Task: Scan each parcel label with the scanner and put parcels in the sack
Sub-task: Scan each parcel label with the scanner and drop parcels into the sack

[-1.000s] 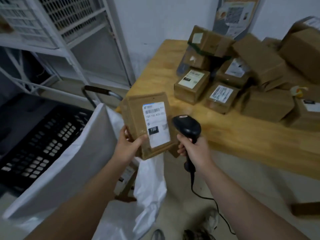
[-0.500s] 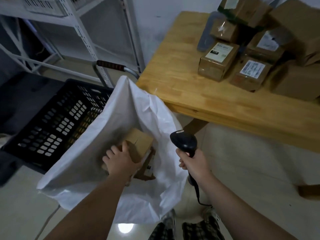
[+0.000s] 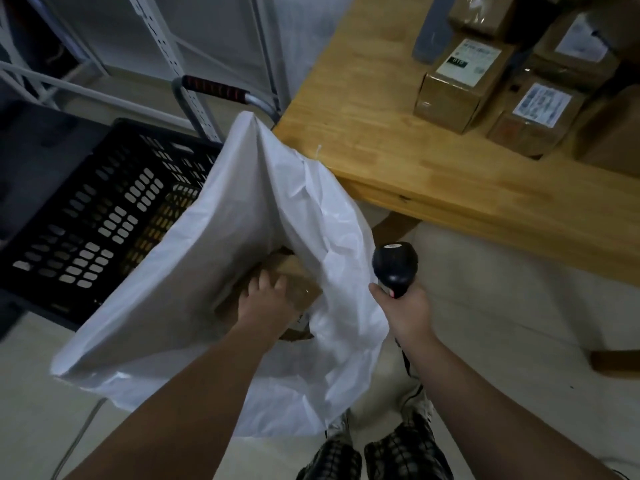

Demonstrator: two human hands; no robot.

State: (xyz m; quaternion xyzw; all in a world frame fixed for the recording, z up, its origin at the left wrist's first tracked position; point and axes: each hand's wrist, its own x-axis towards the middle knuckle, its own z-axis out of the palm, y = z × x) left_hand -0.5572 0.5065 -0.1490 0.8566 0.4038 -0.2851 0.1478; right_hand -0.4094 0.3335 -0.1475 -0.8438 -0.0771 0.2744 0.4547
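Observation:
A white sack [image 3: 194, 278] stands open on the floor below the table's corner. My left hand [image 3: 265, 303] reaches down inside it and rests on a brown cardboard parcel [image 3: 294, 278] lying among other cardboard at the bottom; whether the fingers still grip it is unclear. My right hand [image 3: 403, 308] is closed around the handle of a black barcode scanner [image 3: 394, 263], held just right of the sack's rim, its cable trailing down. Several labelled brown parcels [image 3: 460, 83] sit on the wooden table [image 3: 363, 109] at the upper right.
A black perforated plastic crate [image 3: 86, 216] sits left of the sack, on a cart with a red-and-black handle [image 3: 214, 88]. White metal shelving [image 3: 166, 46] stands behind. My feet in patterned shoes [image 3: 374, 455] are on the pale tiled floor below.
The parcel went from being held up in front of the scanner down into the sack with my left hand. The view tilted downward; the right hand kept hold of the scanner.

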